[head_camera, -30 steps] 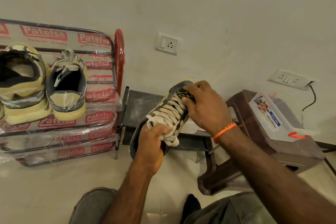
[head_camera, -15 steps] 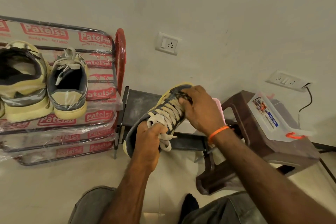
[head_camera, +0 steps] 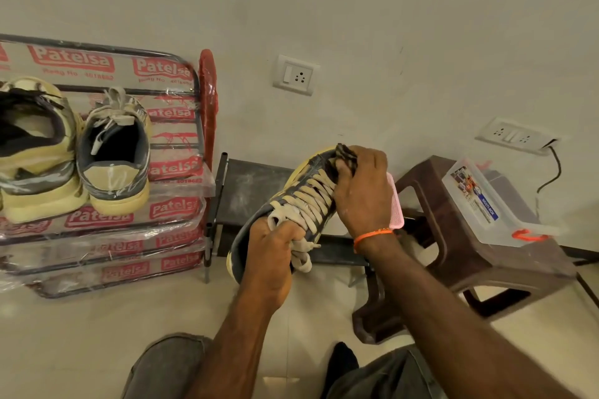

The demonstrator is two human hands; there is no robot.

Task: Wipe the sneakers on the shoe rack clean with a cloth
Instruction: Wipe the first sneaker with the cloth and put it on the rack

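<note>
Gripping one sneaker (head_camera: 291, 204) at the laces in the left hand (head_camera: 272, 256), right of the shoe rack (head_camera: 181, 236); rubbing its toe with a dark cloth (head_camera: 346, 155) bunched in the right hand (head_camera: 363, 194). Leaving two sneakers (head_camera: 113, 152) on the rack (seemingly unwiped).

home interior, likely entry corner: plastic-wrapped shoe rack (head_camera: 107, 230) with sneakers at 9 o'clock, wall socket (head_camera: 295, 75) at 12, brown plastic stool (head_camera: 460, 256) at 3, tiled floor (head_camera: 81, 334).
</note>
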